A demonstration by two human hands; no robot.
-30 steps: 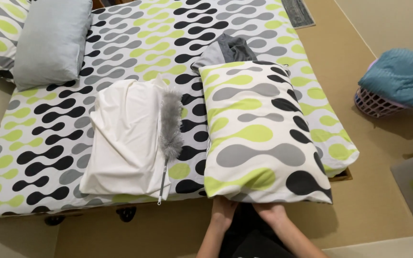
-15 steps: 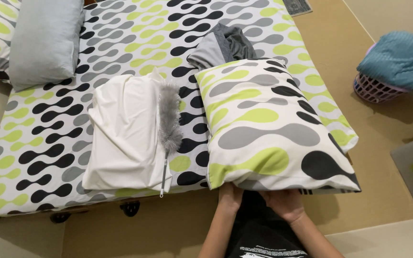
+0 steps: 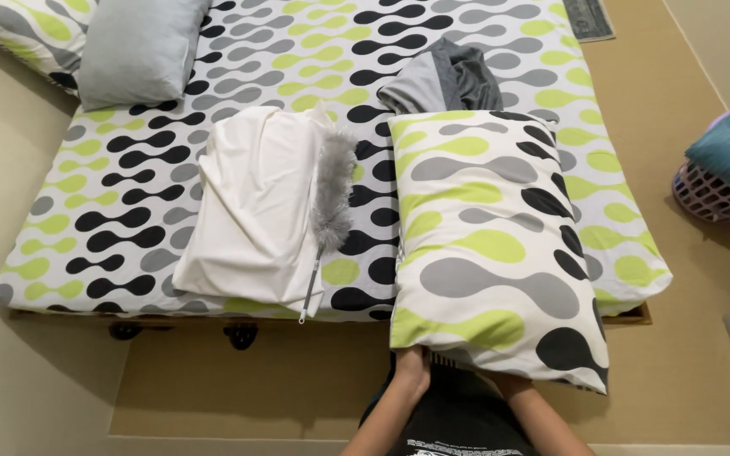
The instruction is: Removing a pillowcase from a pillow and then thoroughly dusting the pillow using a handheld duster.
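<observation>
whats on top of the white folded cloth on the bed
A grey fluffy duster lies along the right edge of the white folded cloth, its handle pointing toward the bed's foot. Anything beneath the cloth is covered.

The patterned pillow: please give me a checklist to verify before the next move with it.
1. Both hands on the near edge of the patterned pillow: left hand ok; right hand mostly hidden under it, cannot tell.
2. Pillow fully on the bed: not ok, its near end hangs past the edge.
3. Duster apart from the pillow: ok, it lies on the white pillow.
4. Grey cloth free of the pillow: not ok, they touch at the far end.
</observation>
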